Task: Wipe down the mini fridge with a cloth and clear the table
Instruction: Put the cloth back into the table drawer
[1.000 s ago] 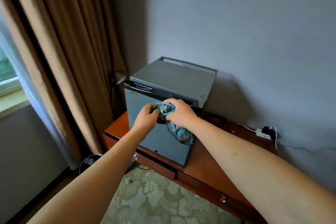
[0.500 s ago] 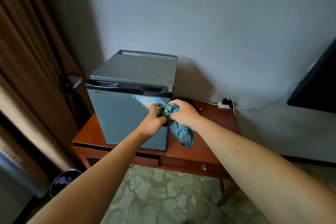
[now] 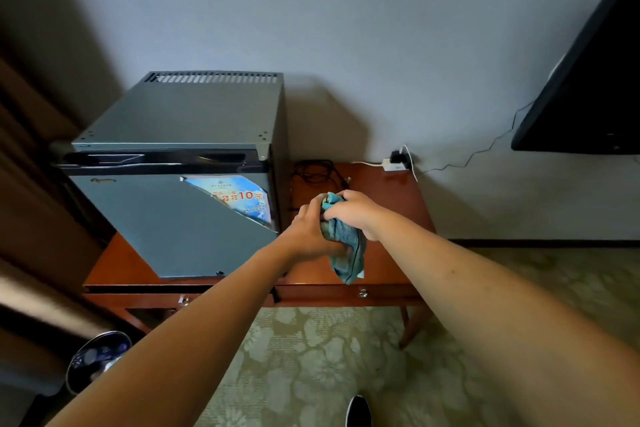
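A bunched teal terry cloth [image 3: 343, 246] is being gripped by both hands, left [image 3: 311, 236] and right [image 3: 353, 213], over the reddish wooden desk [image 3: 388, 204], at three o'clock of the grey metal mini fridge [image 3: 180, 180]; its dangling tail is possibly being risked snagging the black cables [image 3: 313, 172].

Room's dim, light from the left of frame. My mini fridge [image 3: 180, 163] throws a soft shadow right onto the wall [image 3: 346, 28]. Glare streak on its black top strip. Edges bend w/ wide-angle distortion; lower left corner blurry, dark.

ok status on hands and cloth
Both hands, left and right, grip cloth. Held right of mini fridge, not touching it. Nothing in the way.
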{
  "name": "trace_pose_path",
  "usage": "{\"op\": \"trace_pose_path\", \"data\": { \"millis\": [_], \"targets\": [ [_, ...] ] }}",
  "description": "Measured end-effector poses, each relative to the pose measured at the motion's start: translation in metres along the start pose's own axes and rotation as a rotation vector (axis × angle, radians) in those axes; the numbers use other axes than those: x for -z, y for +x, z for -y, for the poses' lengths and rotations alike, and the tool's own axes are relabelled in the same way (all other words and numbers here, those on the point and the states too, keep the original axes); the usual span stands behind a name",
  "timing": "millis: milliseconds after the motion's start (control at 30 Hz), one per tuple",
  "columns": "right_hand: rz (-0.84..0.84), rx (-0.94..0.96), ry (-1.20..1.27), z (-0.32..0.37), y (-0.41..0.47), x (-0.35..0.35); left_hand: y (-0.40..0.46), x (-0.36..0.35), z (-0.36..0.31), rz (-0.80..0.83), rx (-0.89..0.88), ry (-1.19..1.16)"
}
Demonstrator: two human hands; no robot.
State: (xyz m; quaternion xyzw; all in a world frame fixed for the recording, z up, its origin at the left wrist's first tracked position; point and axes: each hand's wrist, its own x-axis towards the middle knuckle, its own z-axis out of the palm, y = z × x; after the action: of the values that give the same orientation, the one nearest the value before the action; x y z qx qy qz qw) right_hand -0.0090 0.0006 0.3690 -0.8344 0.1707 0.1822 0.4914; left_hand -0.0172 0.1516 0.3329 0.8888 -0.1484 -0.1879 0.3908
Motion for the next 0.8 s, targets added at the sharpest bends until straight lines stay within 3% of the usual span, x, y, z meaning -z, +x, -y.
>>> {"op": "trace_pose_path", "data": {
  "millis": [200, 367, 533, 800],
  "targets": [
    [0.186, -0.153, 0.011, -0.049, 0.041, 0.032, 0.044, -0.04, -0.004, 0.096, 0.091, 0.048],
    [0.356, -0.241, 0.052, -0.104, 0.077, 0.036, 0.08, -0.086, 0.012, 0.22, 0.162, -0.088],
    [0.412, -0.397, 0.127, -0.16, 0.096, 0.032, 0.098, -0.134, 0.042, 0.256, 0.445, -0.246],
    [0.43, -0.598, 0.232, -0.246, 0.122, -0.002, 0.112, -0.208, 0.083, 0.334, 0.66, -0.375]
  ]
}}
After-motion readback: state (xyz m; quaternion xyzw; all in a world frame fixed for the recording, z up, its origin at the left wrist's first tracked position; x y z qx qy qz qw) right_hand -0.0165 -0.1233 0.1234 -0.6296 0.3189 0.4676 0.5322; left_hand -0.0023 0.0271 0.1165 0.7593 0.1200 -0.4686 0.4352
